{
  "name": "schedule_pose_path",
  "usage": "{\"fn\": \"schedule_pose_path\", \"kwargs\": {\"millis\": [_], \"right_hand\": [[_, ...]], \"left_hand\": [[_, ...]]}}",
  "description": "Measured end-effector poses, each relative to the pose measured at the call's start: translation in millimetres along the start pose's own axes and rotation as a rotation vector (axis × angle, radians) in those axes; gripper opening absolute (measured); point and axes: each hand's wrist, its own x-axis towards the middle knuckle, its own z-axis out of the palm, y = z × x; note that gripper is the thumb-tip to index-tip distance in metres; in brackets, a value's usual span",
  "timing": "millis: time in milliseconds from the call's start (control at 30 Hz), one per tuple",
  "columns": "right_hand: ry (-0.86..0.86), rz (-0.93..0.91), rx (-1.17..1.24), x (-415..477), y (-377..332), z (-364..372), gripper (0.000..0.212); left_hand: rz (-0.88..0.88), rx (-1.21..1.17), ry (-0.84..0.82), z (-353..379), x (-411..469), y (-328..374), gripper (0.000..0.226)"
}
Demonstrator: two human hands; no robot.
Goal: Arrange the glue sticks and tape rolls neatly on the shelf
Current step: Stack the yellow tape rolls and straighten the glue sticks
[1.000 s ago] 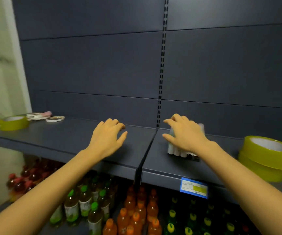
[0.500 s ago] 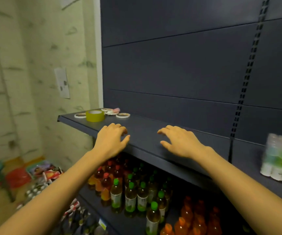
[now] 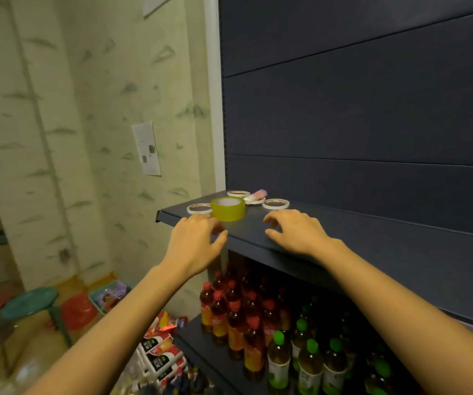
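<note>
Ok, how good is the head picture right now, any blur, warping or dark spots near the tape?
Head view: dim, greenish light; the yellow tape roll and thin white rolls show sharply, no glare; wide-angle warps the borders; the bottles under the shelf sit in shadow; bottom-left corner is smeared.
</note>
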Motion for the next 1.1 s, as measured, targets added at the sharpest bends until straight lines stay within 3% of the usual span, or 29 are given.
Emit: {"fn": "schedule_pose_path", "kwargs": {"millis": [367, 767, 900, 1100], "right_hand": [[0.018, 0.159, 0.018, 107.3, -3.5, 38.6, 0.033], [0.058, 0.406, 0.097, 248.8, 50.7, 63.7, 0.043], [0.015, 0.494, 0.162, 278.0, 64.5, 77.2, 0.048], [-0.030, 0.664, 0.187, 317.4, 72.2, 94.5, 0.040]], "left_hand": [[0.056, -0.084, -0.006, 44.6, 55.2, -68.8, 0.028], [0.112, -0.126, -0.047, 121.1, 201.8, -123.7, 0.028], [0.151, -0.175, -0.077, 156.8, 230.0, -135.0, 0.028], [0.265, -0.179, -0.062, 195.2, 268.7, -156.8, 0.030]]}}
